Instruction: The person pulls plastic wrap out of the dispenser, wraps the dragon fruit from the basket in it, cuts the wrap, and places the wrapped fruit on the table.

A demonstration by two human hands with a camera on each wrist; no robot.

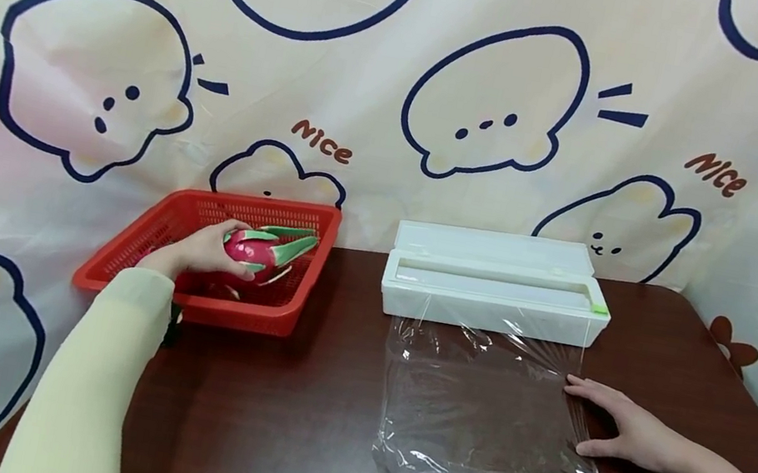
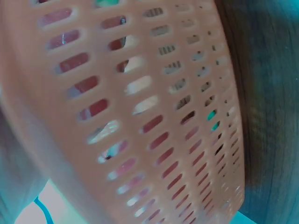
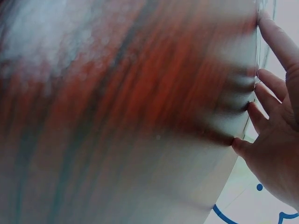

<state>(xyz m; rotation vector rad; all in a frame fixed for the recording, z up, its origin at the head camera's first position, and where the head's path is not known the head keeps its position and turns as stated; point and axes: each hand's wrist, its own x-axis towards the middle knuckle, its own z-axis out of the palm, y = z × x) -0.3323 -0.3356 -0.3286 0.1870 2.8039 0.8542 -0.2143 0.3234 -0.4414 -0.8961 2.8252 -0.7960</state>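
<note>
Box (image 1: 405, 303). Left of it: basket (image 1: 235, 319), left hand (image 1: 203, 249) gripping dragon fruit (image 1: 250, 250). Before it: film (image 1: 477, 414), right hand (image 1: 634, 431) outspread. Behind: cloth (image 1: 380, 101), "Nice".

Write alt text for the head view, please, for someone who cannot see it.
A person's left hand grips a dragon fruit in a red basket, while the right hand rests its fingers on clear film stretching from a white box on a dark table.

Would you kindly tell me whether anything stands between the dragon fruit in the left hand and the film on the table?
Only the basket's right wall: the left hand holds the fruit within its rim. Between that wall and the film, nothing visible stands on the table.
</note>
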